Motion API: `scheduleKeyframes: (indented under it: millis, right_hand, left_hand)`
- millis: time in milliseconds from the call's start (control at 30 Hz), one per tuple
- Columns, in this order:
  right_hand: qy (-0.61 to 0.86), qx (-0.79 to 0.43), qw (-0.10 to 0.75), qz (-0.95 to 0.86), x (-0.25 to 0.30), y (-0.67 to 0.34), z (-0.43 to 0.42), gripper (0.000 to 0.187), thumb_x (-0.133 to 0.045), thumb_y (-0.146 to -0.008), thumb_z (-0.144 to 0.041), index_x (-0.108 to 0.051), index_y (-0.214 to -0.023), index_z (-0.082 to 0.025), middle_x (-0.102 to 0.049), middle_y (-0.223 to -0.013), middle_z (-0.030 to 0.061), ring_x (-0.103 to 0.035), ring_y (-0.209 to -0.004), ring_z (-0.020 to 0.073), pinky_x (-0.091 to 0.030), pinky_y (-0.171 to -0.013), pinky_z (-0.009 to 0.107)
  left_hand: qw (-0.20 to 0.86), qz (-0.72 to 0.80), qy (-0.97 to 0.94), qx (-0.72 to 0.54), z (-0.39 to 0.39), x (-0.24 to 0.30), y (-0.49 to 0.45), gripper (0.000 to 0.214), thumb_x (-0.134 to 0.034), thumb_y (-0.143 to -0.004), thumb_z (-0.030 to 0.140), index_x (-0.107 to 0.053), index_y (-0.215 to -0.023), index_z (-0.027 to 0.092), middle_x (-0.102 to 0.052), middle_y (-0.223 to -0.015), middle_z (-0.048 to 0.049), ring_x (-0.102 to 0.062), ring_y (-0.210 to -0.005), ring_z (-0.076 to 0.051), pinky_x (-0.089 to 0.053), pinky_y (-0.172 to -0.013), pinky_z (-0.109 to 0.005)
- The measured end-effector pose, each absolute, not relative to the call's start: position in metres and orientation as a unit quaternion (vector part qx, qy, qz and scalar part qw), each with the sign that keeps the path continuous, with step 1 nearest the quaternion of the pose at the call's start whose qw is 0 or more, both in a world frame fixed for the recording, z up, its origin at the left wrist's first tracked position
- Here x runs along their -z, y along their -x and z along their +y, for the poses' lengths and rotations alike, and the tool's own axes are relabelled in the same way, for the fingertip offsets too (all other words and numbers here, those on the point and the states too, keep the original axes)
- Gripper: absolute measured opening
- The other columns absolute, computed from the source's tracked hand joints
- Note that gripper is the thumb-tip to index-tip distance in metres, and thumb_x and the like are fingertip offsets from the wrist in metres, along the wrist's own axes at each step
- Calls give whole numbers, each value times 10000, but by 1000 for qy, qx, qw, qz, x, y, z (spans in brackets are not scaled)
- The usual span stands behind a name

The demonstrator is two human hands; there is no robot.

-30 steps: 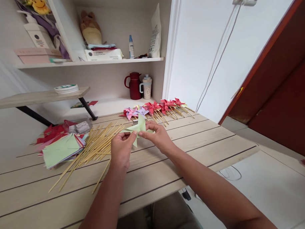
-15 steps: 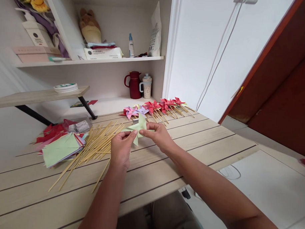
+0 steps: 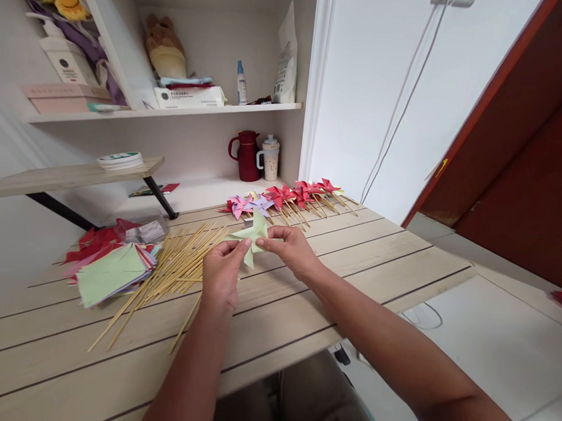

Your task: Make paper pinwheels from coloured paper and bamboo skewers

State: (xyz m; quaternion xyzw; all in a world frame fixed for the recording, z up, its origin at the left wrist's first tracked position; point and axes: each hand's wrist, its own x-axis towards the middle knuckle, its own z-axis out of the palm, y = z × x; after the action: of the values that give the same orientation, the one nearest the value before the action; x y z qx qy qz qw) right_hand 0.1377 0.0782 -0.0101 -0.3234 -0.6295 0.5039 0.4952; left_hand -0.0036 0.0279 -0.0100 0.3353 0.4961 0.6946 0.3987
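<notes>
A pale green paper pinwheel is held up between my two hands above the table, its folded blades pointing outward. My left hand pinches its left side with thumb and fingers. From the other side, my right hand grips it with the thumb near the pinwheel's centre. Left of my hands lies a loose pile of thin wooden sticks. Beside the sticks rests a stack of coloured paper sheets, a pale green one on top. Beyond my hands, several finished pinwheels on sticks lie in red, pink and purple.
The slatted wooden table ends at a front edge near me. A low wooden stand with black legs is at the left. Behind are a dark red jug, a cup with a handle and a shelf.
The pinwheel and both hands have shifted very slightly left in the view. Both hands keep their hold on it.
</notes>
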Motion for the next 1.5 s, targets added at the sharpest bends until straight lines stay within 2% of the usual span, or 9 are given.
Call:
scheduleKeyframes:
  millis: [333, 633, 1033, 1167, 1500]
  right_hand:
    - [338, -484, 504, -631, 7, -137, 77, 363, -827, -650, -501, -631, -631, -196, -575, -640, -34, -502, -666, 142, -395, -706, 293]
    - [345, -471, 498, -641, 12, -138, 79, 284, -756, -740, -426, -619, -643, -197, -529, -619, -45, -461, -647, 134, -357, -679, 284]
    - [367, -419, 505, -659, 8, -139, 78, 249, -744, -733, -422, -672, -679, -190, -606, -667, -17, -519, -695, 156, -383, -679, 282]
    - [367, -421, 505, -658, 8, -139, 78, 275, -744, -740, -440, -664, -671, -187, -586, -642, -25, -508, -674, 148, -380, -676, 278]
    - [345, -442, 514, -649, 10, -137, 80, 303, -795, -700, -472, -677, -667, -195, -636, -692, -7, -557, -727, 170, -411, -740, 303]
  left_hand:
    - [381, 499, -330, -705, 29, 10, 3, 373, -936, -507, 381, -722, -707, 150, -692, -711, -26, -592, -659, -129, -461, -653, -261]
    - [387, 487, -321, -714, 29, 11, 3, 347, -928, -526, 353, -718, -708, 145, -683, -695, -16, -582, -656, -114, -454, -653, -246]
    - [435, 471, -337, -689, 29, 11, 4, 407, -945, -520, 336, -753, -812, 127, -759, -822, -72, -670, -763, -159, -508, -780, -288]
    - [441, 469, -345, -683, 29, 11, 3, 399, -933, -532, 342, -765, -818, 119, -768, -836, -82, -677, -776, -166, -512, -802, -299]
    - [394, 489, -330, -705, 28, 8, 1, 374, -926, -506, 341, -736, -744, 126, -717, -709, -28, -620, -657, -124, -491, -685, -258]
